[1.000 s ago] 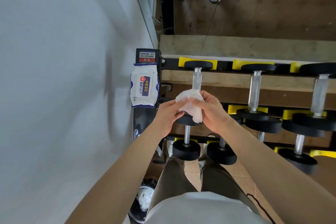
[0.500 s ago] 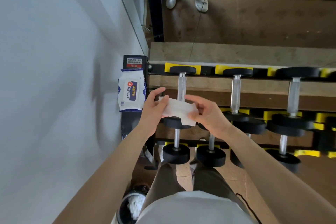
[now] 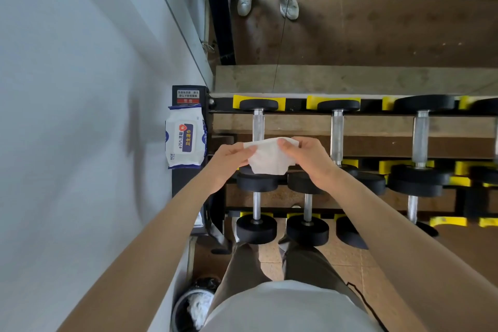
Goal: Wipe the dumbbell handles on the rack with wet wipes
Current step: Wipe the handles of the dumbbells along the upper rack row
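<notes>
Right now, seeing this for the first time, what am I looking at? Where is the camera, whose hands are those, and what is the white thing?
There is no machine here. A person wears a wide-angle camera on the head, so the picture looks forward and down at their own bare hands. The left hand and the right hand each pinch an edge of one white wet wipe. They hold it spread between them, in front of the leftmost dumbbell handle. I cannot tell whether it touches the handle. The dumbbells lie across a black rack. The pack of wet wipes rests at the rack's left end. At the bottom of the picture, a bin holds crumpled white material.
</notes>
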`<state>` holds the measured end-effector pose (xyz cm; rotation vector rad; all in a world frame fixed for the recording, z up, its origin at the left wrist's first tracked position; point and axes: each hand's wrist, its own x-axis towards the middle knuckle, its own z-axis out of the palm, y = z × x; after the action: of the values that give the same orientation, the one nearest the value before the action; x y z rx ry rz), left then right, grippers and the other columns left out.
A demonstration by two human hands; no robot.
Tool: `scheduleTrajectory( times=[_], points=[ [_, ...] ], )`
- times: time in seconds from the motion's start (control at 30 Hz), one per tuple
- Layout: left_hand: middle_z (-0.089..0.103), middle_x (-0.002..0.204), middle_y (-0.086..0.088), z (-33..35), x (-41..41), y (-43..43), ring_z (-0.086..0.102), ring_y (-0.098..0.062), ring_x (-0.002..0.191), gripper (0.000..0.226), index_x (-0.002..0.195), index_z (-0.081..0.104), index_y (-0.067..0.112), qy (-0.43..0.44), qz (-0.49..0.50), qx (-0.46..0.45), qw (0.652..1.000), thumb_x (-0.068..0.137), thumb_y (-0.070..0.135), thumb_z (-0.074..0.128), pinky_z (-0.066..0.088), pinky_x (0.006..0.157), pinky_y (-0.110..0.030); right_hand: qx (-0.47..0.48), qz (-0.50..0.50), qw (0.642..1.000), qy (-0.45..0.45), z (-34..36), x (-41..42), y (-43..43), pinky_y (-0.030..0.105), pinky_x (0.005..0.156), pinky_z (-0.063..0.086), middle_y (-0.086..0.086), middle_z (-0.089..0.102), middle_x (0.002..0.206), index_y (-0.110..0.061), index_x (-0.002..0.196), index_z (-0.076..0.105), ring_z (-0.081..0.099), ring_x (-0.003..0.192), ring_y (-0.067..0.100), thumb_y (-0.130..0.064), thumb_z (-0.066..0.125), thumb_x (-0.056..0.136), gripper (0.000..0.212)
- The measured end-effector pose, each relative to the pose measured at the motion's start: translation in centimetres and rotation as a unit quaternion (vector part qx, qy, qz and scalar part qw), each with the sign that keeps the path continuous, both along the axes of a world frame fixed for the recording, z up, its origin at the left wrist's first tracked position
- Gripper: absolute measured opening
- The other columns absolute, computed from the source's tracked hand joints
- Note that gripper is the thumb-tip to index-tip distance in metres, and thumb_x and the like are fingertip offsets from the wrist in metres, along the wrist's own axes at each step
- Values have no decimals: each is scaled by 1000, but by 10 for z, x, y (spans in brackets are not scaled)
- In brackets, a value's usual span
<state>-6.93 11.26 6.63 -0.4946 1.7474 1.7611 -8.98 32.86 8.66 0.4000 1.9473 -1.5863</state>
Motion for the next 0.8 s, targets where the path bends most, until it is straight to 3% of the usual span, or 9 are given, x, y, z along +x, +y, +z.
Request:
scheduleTrajectory(
  times=[0.13,0.3,0.37,0.43,0.5,0.57,0.6,0.7,0.8],
  points=[
    [71,114,-17,-5,1,11,65,-29,113,20,105,77,10,11,117,35,992,101,22,61,52,103,-39,-142,-48,981,-125,-7,0,2,45,99,55,12,70,119,-10,121,67,66,114,29,-38,61,97,37],
    [72,102,-8,-4,-4,22,69,-22,96,22,96,77,17,-17,138,62,988,100,33,62,58,83,-35,-160,-61,971,-167,-12,-2,2,45,94,57,14,68,122,-14,126,61,66,114,31,-47,58,96,45],
    [70,98,-5,-7,-7,22,65,-23,97,8,94,75,17,-14,119,43,992,96,21,68,56,82,-36,-180,-49,969,-164,-13,-6,4,43,91,58,13,67,120,-16,126,61,65,113,31,-38,62,97,36],
    [71,99,-8,-13,-12,18,66,-25,96,17,109,71,17,5,115,7,993,93,12,70,57,84,-40,-188,-38,972,-139,-14,-11,5,43,93,58,13,67,122,-14,131,59,65,113,31,-17,65,95,36],
    [69,106,-12,-18,-17,13,67,-27,96,30,124,62,21,39,114,-45,992,96,11,66,61,83,-44,-146,-41,985,-83,-16,-17,5,40,88,59,10,69,114,-18,138,53,68,103,24,-5,65,93,49],
    [65,115,-8,-18,-21,12,65,-33,100,27,123,61,26,88,107,-73,988,101,10,57,62,81,-52,-112,-37,993,-22,-16,-22,3,32,81,59,-1,71,89,-29,140,48,69,85,13,0,62,94,56],
    [65,115,-4,-20,-24,10,64,-35,103,24,119,63,25,102,102,-79,986,102,11,53,61,81,-54,-106,-28,994,0,-18,-24,1,31,82,59,-4,71,88,-32,142,48,69,84,13,0,61,95,59],
    [71,106,5,-22,-35,7,64,-21,98,19,112,73,21,108,59,-122,985,100,16,60,57,91,-46,-14,45,997,63,-24,-31,-4,32,96,55,-2,65,126,-26,141,55,63,113,13,-4,67,91,56],
    [72,114,3,-26,-48,-1,65,-13,101,34,123,71,19,133,-33,-198,971,89,18,75,55,96,-36,141,157,969,132,-31,-41,-9,23,91,51,-1,67,123,-18,130,64,62,108,11,-10,74,86,45]
  ],
)
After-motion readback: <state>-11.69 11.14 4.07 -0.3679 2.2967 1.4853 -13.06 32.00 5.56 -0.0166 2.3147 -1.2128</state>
